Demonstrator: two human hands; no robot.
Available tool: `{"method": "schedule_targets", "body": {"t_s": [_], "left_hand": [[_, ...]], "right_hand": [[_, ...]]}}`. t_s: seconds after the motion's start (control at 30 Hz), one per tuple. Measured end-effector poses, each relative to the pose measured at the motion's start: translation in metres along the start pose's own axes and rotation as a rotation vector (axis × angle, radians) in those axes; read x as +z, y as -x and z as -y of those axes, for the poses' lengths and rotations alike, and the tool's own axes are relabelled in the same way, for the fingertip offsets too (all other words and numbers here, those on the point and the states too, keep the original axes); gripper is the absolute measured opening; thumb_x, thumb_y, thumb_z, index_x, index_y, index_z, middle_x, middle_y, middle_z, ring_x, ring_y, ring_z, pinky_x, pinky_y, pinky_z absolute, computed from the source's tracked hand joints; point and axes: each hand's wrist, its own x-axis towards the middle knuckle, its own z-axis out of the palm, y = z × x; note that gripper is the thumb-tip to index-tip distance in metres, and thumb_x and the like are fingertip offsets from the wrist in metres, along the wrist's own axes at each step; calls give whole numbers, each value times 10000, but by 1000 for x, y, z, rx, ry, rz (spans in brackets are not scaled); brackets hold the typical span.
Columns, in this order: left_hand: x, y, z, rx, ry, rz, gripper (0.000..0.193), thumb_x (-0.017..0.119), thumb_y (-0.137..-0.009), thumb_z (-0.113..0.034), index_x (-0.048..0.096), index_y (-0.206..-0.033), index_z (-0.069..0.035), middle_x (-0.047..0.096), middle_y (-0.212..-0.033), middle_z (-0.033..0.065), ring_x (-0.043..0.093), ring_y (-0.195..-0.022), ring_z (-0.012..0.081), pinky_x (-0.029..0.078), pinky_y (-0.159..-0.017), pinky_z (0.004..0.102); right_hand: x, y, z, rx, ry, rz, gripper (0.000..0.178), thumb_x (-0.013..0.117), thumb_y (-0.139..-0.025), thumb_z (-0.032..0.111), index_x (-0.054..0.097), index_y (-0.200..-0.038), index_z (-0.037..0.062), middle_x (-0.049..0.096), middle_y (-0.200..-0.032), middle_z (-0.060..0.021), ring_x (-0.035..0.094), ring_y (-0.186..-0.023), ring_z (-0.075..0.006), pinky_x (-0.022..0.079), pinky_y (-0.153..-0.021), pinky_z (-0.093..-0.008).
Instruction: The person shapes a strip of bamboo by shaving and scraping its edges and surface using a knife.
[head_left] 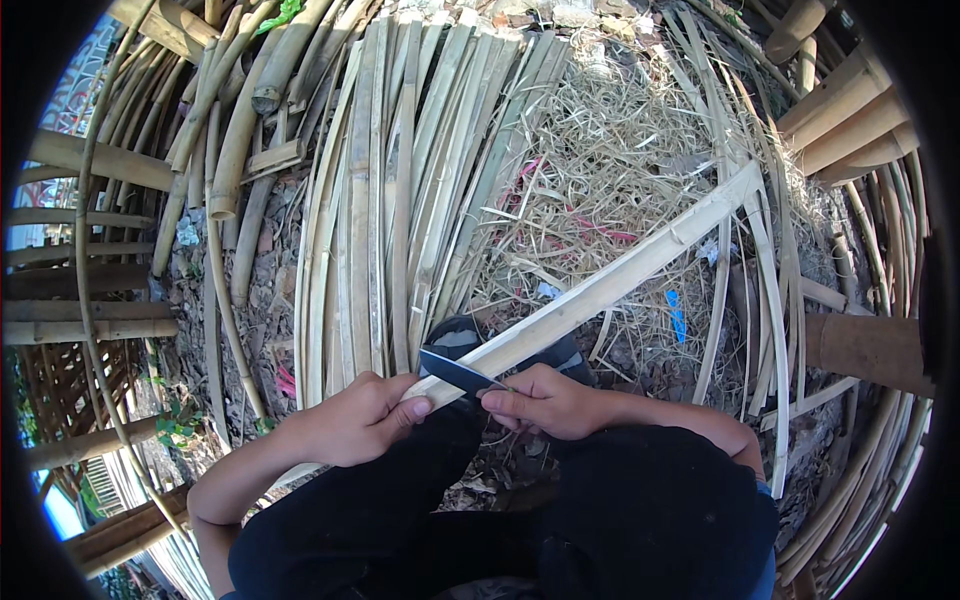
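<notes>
A long split bamboo strip (600, 294) slants from my lap up to the far right, its pale inner face showing. Near its close end my left hand (372, 414) is wrapped round it, thumb on top. My right hand (545, 402) grips a knife (455, 371), fingers closed about the handle, which is mostly hidden. The dark blade lies across the strip just beyond my left hand, its tip pointing left. Beneath the strip, my shoes (455, 334) show in part between the legs of my dark trousers.
A row of split bamboo strips (400, 190) lies on the ground ahead, left of centre. Curly shavings (610, 150) cover the ground to its right, with a blue scrap (677, 316) among them. Round bamboo poles (235, 150) lean at the left; thick poles (845, 110) stand at the right.
</notes>
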Motion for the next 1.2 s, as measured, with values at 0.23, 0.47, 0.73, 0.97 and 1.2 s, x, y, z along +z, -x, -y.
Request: {"method": "schedule_targets", "body": {"t_s": [0.23, 0.47, 0.73, 0.97, 1.2], "left_hand": [[-8, 12, 5, 46, -167, 49, 334, 445, -1025, -288, 524, -958, 29, 530, -577, 173, 574, -537, 358, 443, -550, 425], [-7, 14, 11, 33, -95, 53, 322, 443, -1026, -283, 522, -965, 23, 538, -583, 169, 580, -545, 358, 446, -551, 413], [-4, 15, 12, 71, -99, 13, 331, 432, -1031, -284, 520, -937, 20, 542, -582, 140, 580, -524, 313, 445, -535, 397], [1, 65, 73, -157, -26, -88, 381, 464, -1021, -327, 544, -886, 20, 520, -563, 109, 543, -493, 225, 438, -524, 379], [9, 41, 61, -130, 13, -179, 352, 493, -1012, -306, 535, -866, 11, 518, -558, 110, 506, -478, 219, 413, -507, 372]], "right_hand": [[-1, 4, -9, -37, 91, 15, 523, 508, -998, 435, 534, -640, 55, 425, -571, 48, 376, -548, -59, 330, -513, -268], [1, 5, -7, -72, 190, -69, 559, 512, -989, 458, 571, -648, 20, 445, -545, 13, 399, -529, -76, 347, -506, -287], [-1, 8, -5, -182, 331, -143, 527, 517, -998, 417, 562, -657, 18, 453, -546, 4, 395, -513, -67, 339, -490, -276], [-21, 30, -10, 103, -495, -456, 406, 462, -1033, 331, 449, -700, 100, 335, -579, 68, 281, -491, -37, 263, -464, -205], [-13, 2, -19, -27, -70, -8, 371, 466, -1023, 389, 520, -828, 78, 456, -685, 44, 405, -592, -25, 335, -521, -196]]}}
